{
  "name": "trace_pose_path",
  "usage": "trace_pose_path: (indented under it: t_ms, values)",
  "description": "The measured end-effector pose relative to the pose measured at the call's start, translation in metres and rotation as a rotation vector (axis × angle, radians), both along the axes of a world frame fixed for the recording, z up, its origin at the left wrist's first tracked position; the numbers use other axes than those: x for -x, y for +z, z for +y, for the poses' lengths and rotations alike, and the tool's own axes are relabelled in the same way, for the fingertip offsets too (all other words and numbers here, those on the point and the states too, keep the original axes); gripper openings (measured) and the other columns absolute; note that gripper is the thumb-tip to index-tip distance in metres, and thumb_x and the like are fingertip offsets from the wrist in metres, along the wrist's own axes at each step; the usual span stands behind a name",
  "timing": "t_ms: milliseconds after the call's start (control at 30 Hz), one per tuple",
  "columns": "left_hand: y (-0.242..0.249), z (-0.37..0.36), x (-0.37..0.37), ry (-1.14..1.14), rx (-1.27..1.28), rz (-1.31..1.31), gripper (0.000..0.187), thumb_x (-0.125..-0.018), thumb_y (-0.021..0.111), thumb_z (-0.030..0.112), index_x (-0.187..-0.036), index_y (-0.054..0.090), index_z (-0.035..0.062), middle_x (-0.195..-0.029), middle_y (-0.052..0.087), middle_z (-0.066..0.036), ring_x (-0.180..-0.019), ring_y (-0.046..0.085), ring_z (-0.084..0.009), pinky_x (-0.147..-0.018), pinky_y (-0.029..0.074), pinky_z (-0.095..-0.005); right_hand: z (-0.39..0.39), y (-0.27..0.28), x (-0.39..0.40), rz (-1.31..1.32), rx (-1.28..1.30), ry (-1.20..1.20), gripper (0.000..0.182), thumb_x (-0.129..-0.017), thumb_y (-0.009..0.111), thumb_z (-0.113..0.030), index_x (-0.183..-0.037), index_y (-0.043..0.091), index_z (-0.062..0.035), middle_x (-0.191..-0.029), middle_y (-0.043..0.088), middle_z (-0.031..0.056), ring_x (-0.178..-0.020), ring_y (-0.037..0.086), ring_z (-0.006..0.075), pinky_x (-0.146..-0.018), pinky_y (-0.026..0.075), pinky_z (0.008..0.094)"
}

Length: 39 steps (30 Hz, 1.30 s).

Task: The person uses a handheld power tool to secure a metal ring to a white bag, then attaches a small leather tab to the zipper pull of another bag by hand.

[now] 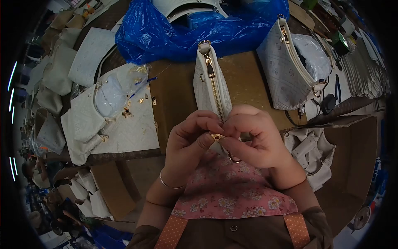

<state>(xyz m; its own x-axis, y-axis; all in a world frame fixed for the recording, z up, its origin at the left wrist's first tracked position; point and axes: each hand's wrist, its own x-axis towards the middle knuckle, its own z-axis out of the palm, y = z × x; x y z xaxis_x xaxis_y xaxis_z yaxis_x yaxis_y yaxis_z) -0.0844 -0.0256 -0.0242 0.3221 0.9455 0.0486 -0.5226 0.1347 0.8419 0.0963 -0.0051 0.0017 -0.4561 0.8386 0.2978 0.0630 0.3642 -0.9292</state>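
In the middle of the head view, my left hand (188,141) and my right hand (255,135) meet with thumbs and fingertips closed. Between them they pinch a small gold metal fitting (217,137) at the near end of a white handbag (200,85). Its gold zipper (214,93) runs away from my fingers, with the zipper pull (210,68) at the far end. Below my right fingers, a metal ring (234,158) shows at the near end. My hands cover that part of the bag.
Another white handbag (275,68) stands at right. Loose gold fittings (126,112) lie on a white sheet (137,139) at left. Blue plastic (145,35) wraps a bag behind. A cardboard box (352,153) with white pieces sits at right, near black-handled pliers (337,88).
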Motion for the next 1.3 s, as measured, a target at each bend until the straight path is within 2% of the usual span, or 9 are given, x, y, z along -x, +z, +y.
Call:
trace_pose_path:
  t_ms: [333,433,600,733,800,1033,1133,1200,1300]
  values:
    - [-0.005,-0.001,-0.002,0.02,-0.022,-0.014,0.009,-0.085,0.061,0.004,-0.092,0.061,-0.0012,-0.106,0.052,-0.006,-0.097,0.053,-0.0127,-0.087,0.042,-0.0262,-0.004,0.0,-0.001,-0.025,-0.008,-0.02,0.007,-0.07,0.063,0.001,-0.07,0.056,-0.0015,-0.073,0.052,0.0065,-0.063,0.052,0.0162,-0.055,0.038,0.0272]
    - [-0.004,0.0,-0.003,0.048,-0.082,0.007,0.009,-0.085,0.061,0.004,-0.092,0.061,-0.0009,-0.106,0.052,-0.006,-0.097,0.053,-0.0131,-0.087,0.042,-0.0265,-0.004,0.001,0.0,-0.016,-0.084,-0.054,0.005,-0.071,0.063,0.002,-0.073,0.058,0.0002,-0.076,0.053,0.0076,-0.064,0.054,0.0174,-0.055,0.041,0.0271]
    - [0.002,-0.001,-0.002,0.062,-0.076,0.033,0.008,-0.085,0.061,0.004,-0.092,0.061,-0.0006,-0.105,0.052,-0.006,-0.096,0.053,-0.0134,-0.087,0.042,-0.0263,-0.005,0.003,-0.005,0.025,0.015,0.019,0.011,-0.074,0.063,0.002,-0.085,0.064,0.0034,-0.084,0.055,0.0099,-0.067,0.057,0.0172,-0.058,0.043,0.027]
    - [0.002,0.0,-0.003,0.057,-0.102,0.05,0.007,-0.085,0.061,0.002,-0.092,0.061,-0.0004,-0.104,0.052,-0.006,-0.096,0.053,-0.013,-0.086,0.042,-0.0258,-0.006,0.002,-0.005,0.05,0.136,0.037,0.01,-0.075,0.063,0.002,-0.085,0.064,0.0037,-0.087,0.056,0.0104,-0.069,0.057,0.017,-0.059,0.043,0.0272]
    - [0.003,0.0,-0.002,0.062,-0.11,0.055,0.007,-0.085,0.061,0.002,-0.091,0.061,-0.0003,-0.104,0.052,-0.006,-0.096,0.053,-0.0128,-0.086,0.043,-0.0256,-0.003,0.001,-0.007,0.048,0.003,0.049,0.009,-0.074,0.064,0.002,-0.083,0.065,0.0035,-0.087,0.056,0.0103,-0.073,0.056,0.0169,-0.06,0.043,0.0266]
    - [0.004,-0.002,-0.004,0.078,-0.112,0.079,0.007,-0.084,0.062,0.002,-0.091,0.062,-0.0003,-0.104,0.053,-0.006,-0.093,0.054,-0.0121,-0.084,0.044,-0.025,-0.007,-0.003,-0.005,0.09,0.035,0.026,0.01,-0.071,0.065,0.003,-0.081,0.065,0.0028,-0.085,0.054,0.0088,-0.075,0.054,0.0166,-0.062,0.042,0.0261]
    - [0.001,-0.002,-0.003,0.083,-0.102,0.072,0.007,-0.084,0.063,0.002,-0.091,0.063,-0.0004,-0.104,0.053,-0.006,-0.093,0.055,-0.0119,-0.083,0.044,-0.0248,-0.01,-0.003,-0.003,0.062,0.09,-0.013,0.011,-0.07,0.066,0.002,-0.08,0.066,0.0013,-0.083,0.052,0.0077,-0.076,0.052,0.0178,-0.07,0.043,0.0276]
    - [-0.001,-0.001,-0.002,0.075,-0.096,0.069,0.007,-0.084,0.063,0.002,-0.091,0.063,-0.0005,-0.104,0.053,-0.005,-0.093,0.055,-0.0118,-0.083,0.045,-0.0248,-0.01,-0.007,-0.002,0.057,0.003,-0.042,0.011,-0.069,0.066,0.001,-0.08,0.066,-0.0004,-0.082,0.05,0.0067,-0.079,0.05,0.0189,-0.081,0.041,0.0303]
    - [-0.001,0.0,-0.003,0.062,-0.088,0.067,0.007,-0.084,0.063,0.002,-0.09,0.063,-0.0004,-0.103,0.054,-0.005,-0.093,0.055,-0.0116,-0.083,0.045,-0.0247,-0.013,-0.009,-0.001,0.058,0.032,-0.063,0.011,-0.069,0.066,0.0,-0.08,0.067,-0.0012,-0.082,0.05,0.0069,-0.08,0.049,0.0199,-0.087,0.039,0.0325]
